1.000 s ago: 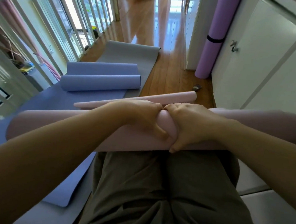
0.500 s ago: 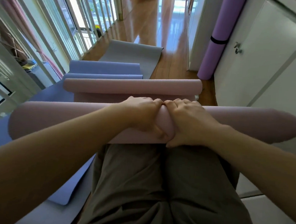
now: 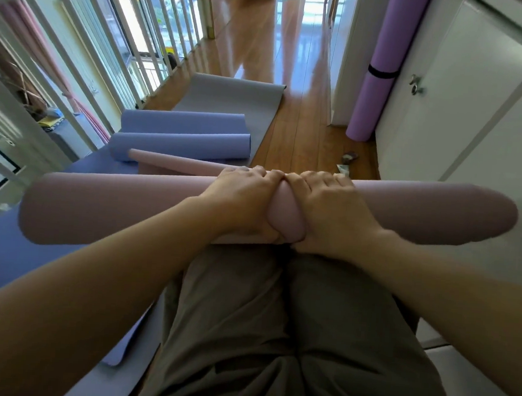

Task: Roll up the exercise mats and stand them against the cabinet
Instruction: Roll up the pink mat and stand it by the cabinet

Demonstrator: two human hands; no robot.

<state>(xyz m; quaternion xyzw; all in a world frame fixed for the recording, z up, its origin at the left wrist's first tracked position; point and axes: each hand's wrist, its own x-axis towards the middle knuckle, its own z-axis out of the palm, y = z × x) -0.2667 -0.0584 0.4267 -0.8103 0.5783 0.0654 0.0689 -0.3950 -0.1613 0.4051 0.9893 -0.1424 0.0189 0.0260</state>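
A pink mat roll [image 3: 108, 205] lies crosswise in front of my legs, its ends reaching far left and far right. My left hand [image 3: 241, 196] and my right hand [image 3: 327, 208] grip its middle side by side, fingers over the top and thumbs under. The mat's free end [image 3: 178, 165] curls up just behind the roll. A blue mat [image 3: 180, 142] lies partly rolled beyond it, over a flat grey mat [image 3: 229, 96]. A purple rolled mat [image 3: 376, 82] with a black strap stands upright against the white cabinet [image 3: 463, 119].
A white railing [image 3: 77, 61] runs along the left. Wooden floor [image 3: 298, 132] stretches ahead between the mats and the cabinet, with small objects [image 3: 345, 163] lying on it near the cabinet's base. My legs in olive trousers fill the bottom.
The pink mat's loose end rose into a wide curl half a second ago and has now dropped to a thin, slanted curl. The roll sits a little higher. Both hands keep their grip.
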